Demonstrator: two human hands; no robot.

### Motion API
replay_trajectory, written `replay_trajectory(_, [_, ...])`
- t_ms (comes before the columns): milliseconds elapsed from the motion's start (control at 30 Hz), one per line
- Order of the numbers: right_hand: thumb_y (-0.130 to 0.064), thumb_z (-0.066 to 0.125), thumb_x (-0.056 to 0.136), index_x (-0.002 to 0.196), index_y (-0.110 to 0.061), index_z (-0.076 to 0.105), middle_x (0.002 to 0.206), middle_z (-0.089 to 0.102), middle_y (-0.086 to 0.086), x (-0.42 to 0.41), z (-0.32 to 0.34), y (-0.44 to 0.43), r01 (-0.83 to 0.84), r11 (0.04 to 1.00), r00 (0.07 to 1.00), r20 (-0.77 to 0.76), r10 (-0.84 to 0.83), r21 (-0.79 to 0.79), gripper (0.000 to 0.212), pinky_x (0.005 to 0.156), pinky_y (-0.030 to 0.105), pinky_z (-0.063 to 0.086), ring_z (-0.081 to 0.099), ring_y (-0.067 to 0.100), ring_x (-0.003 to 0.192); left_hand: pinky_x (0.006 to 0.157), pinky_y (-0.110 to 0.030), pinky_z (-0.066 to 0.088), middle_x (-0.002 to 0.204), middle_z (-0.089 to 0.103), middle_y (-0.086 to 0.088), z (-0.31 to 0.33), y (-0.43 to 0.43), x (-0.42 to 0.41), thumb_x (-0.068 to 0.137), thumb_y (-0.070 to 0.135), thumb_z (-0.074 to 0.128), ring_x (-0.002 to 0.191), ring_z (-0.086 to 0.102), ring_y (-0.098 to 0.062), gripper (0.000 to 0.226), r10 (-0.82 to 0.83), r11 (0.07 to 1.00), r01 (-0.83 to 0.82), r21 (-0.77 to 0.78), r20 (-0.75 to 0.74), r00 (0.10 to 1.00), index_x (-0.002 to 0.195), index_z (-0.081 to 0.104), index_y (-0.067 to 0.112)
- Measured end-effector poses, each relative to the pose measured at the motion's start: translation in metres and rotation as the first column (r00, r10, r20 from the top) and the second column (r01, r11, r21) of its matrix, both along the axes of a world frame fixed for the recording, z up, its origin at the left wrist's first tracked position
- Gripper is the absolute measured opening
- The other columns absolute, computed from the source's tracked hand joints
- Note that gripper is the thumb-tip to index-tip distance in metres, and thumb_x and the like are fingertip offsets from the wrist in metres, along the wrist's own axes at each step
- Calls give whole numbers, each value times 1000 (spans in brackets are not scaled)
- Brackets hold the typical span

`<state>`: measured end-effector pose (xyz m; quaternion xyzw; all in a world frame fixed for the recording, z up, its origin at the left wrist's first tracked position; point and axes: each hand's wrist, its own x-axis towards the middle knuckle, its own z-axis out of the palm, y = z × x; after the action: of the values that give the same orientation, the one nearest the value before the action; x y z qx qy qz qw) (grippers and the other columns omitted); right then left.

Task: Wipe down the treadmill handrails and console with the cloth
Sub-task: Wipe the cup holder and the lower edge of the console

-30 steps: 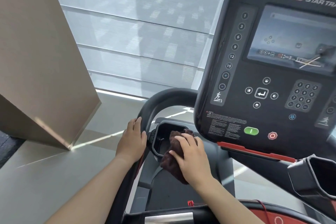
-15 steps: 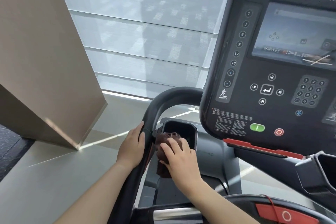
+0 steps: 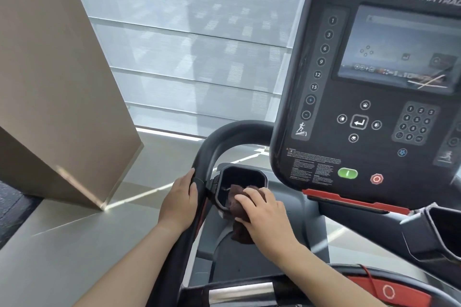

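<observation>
Right hand [image 3: 265, 214] is clamped over the dark brown cloth [image 3: 237, 209], fingers spread flat and pressing it onto the near rim of the left cup holder [image 3: 240, 182]. The loose end of the cloth hangs below the rim. Left hand [image 3: 179, 199] is wrapped around the left handrail [image 3: 199, 174] just beside the holder; it looks like a bracing grip, no wiping.

Change vs half a second ago: the cloth was bunched against the holder's left edge next to the rail joint, now it sits further right on the front lip. A second ago it was on the front-right side. So the stroke goes back and forth around the rim. Left hand hasn't moved on the rail.

My read: this is detail work on the cup holder, still early in the task. The rail under the left hand can't be wiped until that hand lets go.

Further out, the console [image 3: 361, 132] is above and right of the cloth, well apart from it, with the green start button [image 3: 347, 173] and red stop button [image 3: 376, 179] along its lower edge. Can't tell from here whether it has been wiped. Beyond the rail curve: tan pillar [image 3: 62, 95] and shaded window [image 3: 199, 45].
</observation>
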<state>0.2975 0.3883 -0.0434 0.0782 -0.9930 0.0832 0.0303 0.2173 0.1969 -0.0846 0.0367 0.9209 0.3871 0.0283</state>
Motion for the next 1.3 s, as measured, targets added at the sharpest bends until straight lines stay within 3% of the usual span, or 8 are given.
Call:
replay_trajectory(100, [-33,67,81,121,-23,54,130,55,-1,-5,4,5,102,991,992,-66,-108,-84,43,78,46,51,49,33,118,104,-38,38,146,35,-4,3,6,0,95,22,34,131,36,-22,44,-50,989,38,-145,-77,996,139,35,16])
replay_trajectory(167, [-39,56,89,129,-27,47,139,45,-6,-7,0,5,156,982,987,-14,-158,-111,43,91,44,44,35,28,129,104,-40,39,149,29,-4,5,11,2,95,24,35,133,33,-25,45,-105,966,78,-247,-98,990,140,34,18])
replay_trajectory(267, [-44,50,90,127,-30,44,138,41,-12,0,-6,9,132,982,991,55,-126,-135,41,92,39,43,27,22,132,106,-42,37,153,20,-6,4,16,6,94,31,36,136,25,-26,48,-142,930,112,-351,-59,988,141,31,20])
replay_trajectory(400, [-43,55,87,122,-29,49,130,48,-12,3,0,21,9,982,998,63,3,-191,38,89,39,45,36,21,123,110,-43,32,153,18,-6,5,16,6,94,34,38,137,22,-26,48,-136,939,118,-323,-34,990,139,33,21])
replay_trajectory(700, [-38,58,87,124,-27,50,131,48,-10,9,6,28,7,953,998,59,11,-303,39,98,36,39,34,17,123,113,-52,16,150,25,-10,17,34,4,92,31,44,138,22,-27,45,-191,923,141,-358,-110,975,135,41,18])
replay_trajectory(833, [-33,59,88,121,-24,52,125,53,-6,22,29,50,88,833,995,2,-103,-546,35,103,20,27,42,14,118,114,-43,22,148,29,-11,28,54,4,91,27,49,138,23,-26,43,-283,937,232,-263,-178,942,132,44,14])
replay_trajectory(1067, [-29,61,88,123,-21,53,128,52,-5,65,52,128,218,814,944,-95,-316,-539,37,106,18,23,41,11,121,108,-31,24,141,40,-8,53,125,20,89,27,46,130,37,-23,37,-490,869,442,-222,-280,825,124,51,15])
replay_trajectory(1300, [-24,63,86,121,-21,53,123,51,-12,120,67,234,396,732,835,-114,-538,-554,37,102,13,23,42,7,115,108,-13,15,136,46,-1,68,251,62,87,35,38,127,38,-13,45,-691,718,674,-177,-297,658,125,52,15])
